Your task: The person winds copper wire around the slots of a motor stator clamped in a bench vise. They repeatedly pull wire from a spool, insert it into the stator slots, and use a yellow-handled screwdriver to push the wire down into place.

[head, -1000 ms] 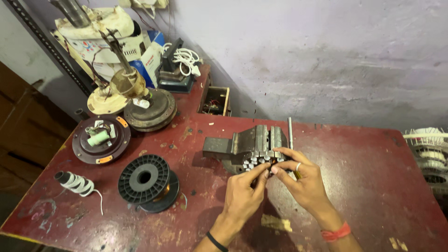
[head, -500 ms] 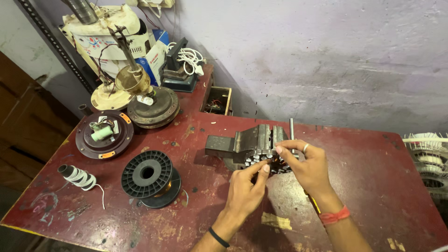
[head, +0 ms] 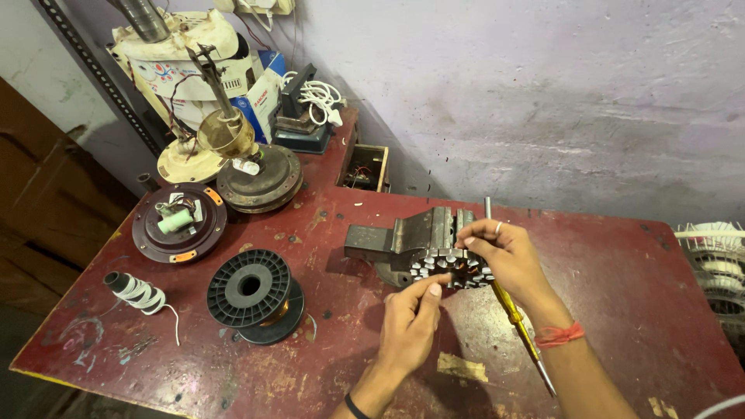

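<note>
Now — left hand [head: 407, 326] | right hand [head: 504, 252] | toothed round stator [head: 454, 268] — steel vise [head: 411, 233]

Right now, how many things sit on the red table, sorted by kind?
Bench vise: 1
Toothed stator core, held by left hand and right hand: 1
Yellow-handled screwdriver: 1
Black wire spool: 1
Round motor housings: 2
Small white-wrapped bobbin: 1
Total: 7
</note>
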